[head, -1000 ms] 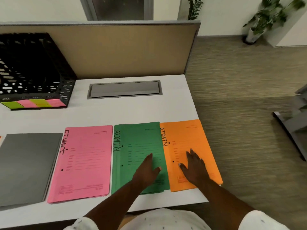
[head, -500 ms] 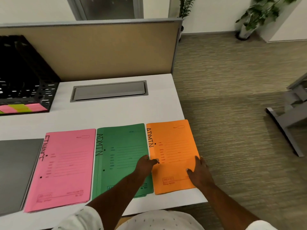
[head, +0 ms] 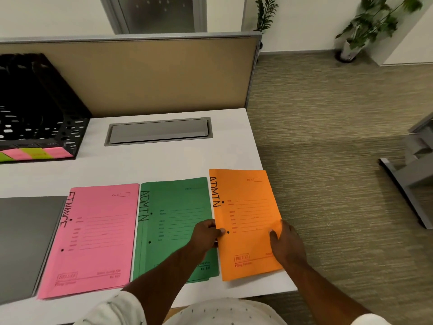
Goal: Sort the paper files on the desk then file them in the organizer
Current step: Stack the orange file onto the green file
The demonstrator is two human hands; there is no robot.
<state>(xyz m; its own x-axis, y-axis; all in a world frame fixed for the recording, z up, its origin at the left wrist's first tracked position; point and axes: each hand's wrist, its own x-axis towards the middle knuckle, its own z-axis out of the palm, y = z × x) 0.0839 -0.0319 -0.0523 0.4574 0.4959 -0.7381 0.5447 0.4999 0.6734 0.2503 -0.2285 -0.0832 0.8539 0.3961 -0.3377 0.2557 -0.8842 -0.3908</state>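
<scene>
- Black perforated metal organizer (head: pixel 39 118) is standing at the far left of the white surface (head: pixel 164 165), against the tan partition (head: pixel 145 73). Pink and yellow-green labels (head: pixel 35 154) are running along its front lip. It is sitting well apart from both hands.
- Grey flat folder (head: pixel 25 242) is lying at the near left, partly cut off by the frame edge.
- Pink paper file marked FINANCE (head: pixel 93 240) is lying just beside it, its long axis running away from the person.
- Green paper file marked ADMIN (head: pixel 173 221) is lying next, parallel to the pink one, with the left forearm crossing its near corner.
- Left hand (head: pixel 206 233) is pinching the spine edge of the orange file, thumb on top and fingers curled under, right at the seam between green and orange.
- Orange paper file marked ADMIN (head: pixel 246 214) is sitting at the right end of the row, close to the surface's right edge. Its long axis is pointing away from the person and skewing slightly against the green one. Whether it is lifting clear of the surface is hard to tell.
- Right hand (head: pixel 288 245) is gripping the file's right edge, thumb lying over the top face and fingers hidden underneath.
- Judging by the matching ADMIN labels, the orange file is probably heading leftward onto the green one. That target is lying directly left of the grip, so the left hand is nearer and would be leading the slide.
</scene>
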